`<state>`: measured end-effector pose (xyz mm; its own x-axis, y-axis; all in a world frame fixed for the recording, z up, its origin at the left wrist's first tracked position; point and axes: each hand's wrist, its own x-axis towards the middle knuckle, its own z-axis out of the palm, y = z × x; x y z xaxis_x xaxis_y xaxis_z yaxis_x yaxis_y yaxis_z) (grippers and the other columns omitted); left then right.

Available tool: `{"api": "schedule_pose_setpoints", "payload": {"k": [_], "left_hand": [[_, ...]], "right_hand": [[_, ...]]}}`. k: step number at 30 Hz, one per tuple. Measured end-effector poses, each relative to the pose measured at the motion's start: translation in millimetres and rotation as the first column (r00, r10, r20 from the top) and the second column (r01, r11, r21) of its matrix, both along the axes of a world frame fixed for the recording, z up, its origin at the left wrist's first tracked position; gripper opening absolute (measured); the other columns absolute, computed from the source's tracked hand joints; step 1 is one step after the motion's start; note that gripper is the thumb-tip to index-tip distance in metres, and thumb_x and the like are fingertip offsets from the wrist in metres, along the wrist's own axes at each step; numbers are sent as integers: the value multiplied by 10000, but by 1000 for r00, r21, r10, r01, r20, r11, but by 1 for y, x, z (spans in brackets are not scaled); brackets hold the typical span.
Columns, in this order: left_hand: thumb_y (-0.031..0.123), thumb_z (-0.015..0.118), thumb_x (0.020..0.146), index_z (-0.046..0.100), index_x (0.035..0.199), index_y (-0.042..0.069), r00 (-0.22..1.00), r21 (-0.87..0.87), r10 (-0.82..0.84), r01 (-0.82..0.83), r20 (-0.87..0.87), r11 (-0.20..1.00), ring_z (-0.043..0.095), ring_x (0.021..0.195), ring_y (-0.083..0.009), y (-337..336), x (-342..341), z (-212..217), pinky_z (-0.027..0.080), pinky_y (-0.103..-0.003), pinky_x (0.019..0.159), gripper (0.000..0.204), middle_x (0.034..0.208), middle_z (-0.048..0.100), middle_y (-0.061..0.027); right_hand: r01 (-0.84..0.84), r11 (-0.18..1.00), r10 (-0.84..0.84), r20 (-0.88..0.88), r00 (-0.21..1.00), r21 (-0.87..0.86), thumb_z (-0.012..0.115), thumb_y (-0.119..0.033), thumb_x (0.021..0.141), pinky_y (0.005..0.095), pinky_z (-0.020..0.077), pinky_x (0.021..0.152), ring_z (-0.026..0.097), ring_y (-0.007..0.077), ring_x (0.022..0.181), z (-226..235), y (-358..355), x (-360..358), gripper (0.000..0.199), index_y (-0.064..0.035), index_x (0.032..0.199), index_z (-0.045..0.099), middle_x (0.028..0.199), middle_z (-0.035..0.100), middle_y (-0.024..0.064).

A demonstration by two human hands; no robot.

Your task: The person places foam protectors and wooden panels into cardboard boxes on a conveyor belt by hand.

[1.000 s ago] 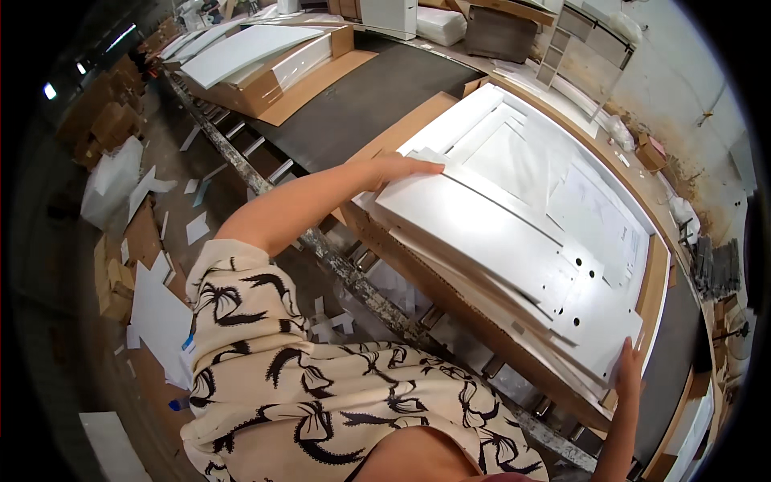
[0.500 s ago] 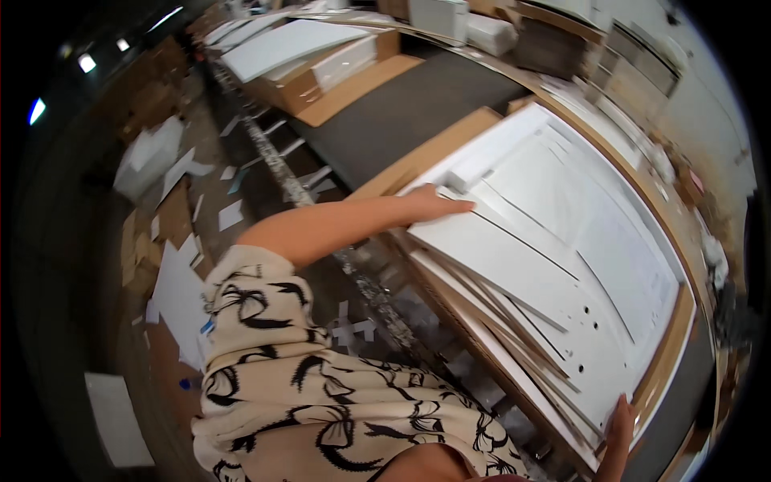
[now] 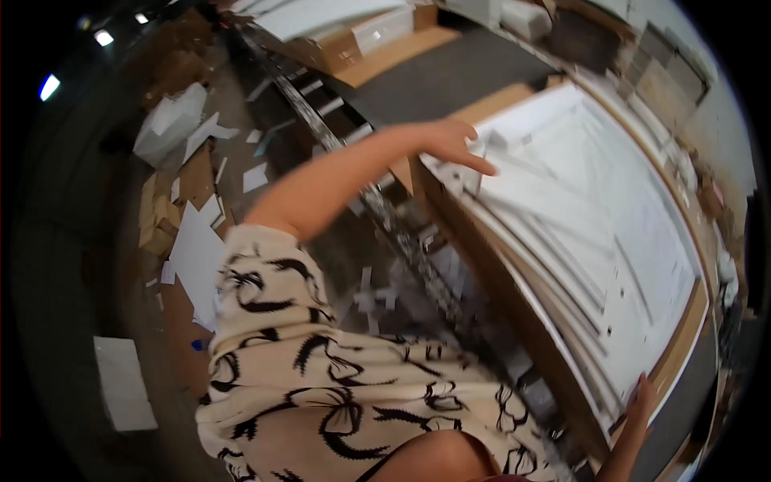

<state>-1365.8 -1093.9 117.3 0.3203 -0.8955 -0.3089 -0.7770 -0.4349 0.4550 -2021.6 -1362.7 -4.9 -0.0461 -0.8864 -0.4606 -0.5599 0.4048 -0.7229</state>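
A stack of large white panels (image 3: 594,233) lies on a brown cardboard sheet (image 3: 683,337) on the work surface. My left hand (image 3: 451,141) reaches out to the stack's far left corner, fingers spread on the top panel's edge. My right hand (image 3: 641,403) rests against the stack's near right edge, low in the picture, and only its fingers show. Both hands touch the panels at opposite ends. The picture is blurred by head motion.
A metal roller conveyor (image 3: 401,233) runs along the near side of the surface. Cardboard scraps and white foam pieces (image 3: 189,241) litter the floor at left. More boxes and white panels (image 3: 353,32) lie at the far end. A dark mat (image 3: 450,76) lies beyond the stack.
The view has swung and tilted, so the stack now sits further right. My left hand has stayed at the far corner and my right hand at the near edge.
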Motion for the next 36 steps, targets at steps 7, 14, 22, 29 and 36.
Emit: {"api": "schedule_pose_setpoints", "payload": {"k": [7, 14, 22, 29, 36], "left_hand": [[254, 766, 555, 328, 1351, 76, 946, 31, -151, 166, -288, 986, 502, 1083, -270, 23, 24, -9, 395, -362, 938, 925, 1214, 502, -216], [345, 802, 529, 399, 1306, 63, 972, 90, -121, 142, -203, 986, 523, 1000, -228, 14, 26, -14, 429, -326, 874, 920, 1177, 533, -167], [438, 789, 521, 538, 1014, 23, 846, 83, -396, 394, 357, 915, 580, 833, -306, 11, -6, -9, 468, -384, 730, 691, 911, 589, -125], [422, 764, 547, 542, 797, 54, 565, -55, -515, 707, 645, 705, 581, 647, -271, 11, 15, -19, 462, -360, 533, 497, 725, 563, -58], [506, 709, 628, 583, 963, 108, 832, 24, -350, 377, 430, 926, 598, 755, -293, 15, 26, -31, 464, -377, 667, 535, 801, 597, -87]], "right_hand": [[-101, 986, 68, 229, 971, 135, 505, -295, 893, 329, 432, 823, 549, 220, 897, 3, -15, 5, 379, 49, 1049, 543, 1019, 588, 122], [-59, 989, 36, 168, 985, 134, 507, -312, 889, 346, 451, 778, 559, 228, 856, 17, 9, 15, 394, 50, 1042, 541, 984, 588, 132], [-66, 995, 61, 54, 997, 81, 490, -312, 900, 319, 454, 658, 557, 176, 747, 24, 22, 8, 359, 32, 951, 576, 880, 593, 101], [24, 995, -32, 76, 997, 95, 517, -314, 884, 298, 434, 715, 526, 165, 785, 42, 54, 34, 315, -6, 924, 572, 845, 575, 66], [-49, 994, 48, 14, 999, 93, 519, -298, 876, 292, 424, 591, 504, 123, 665, 49, 48, 49, 278, -27, 836, 562, 736, 538, 29]]}}
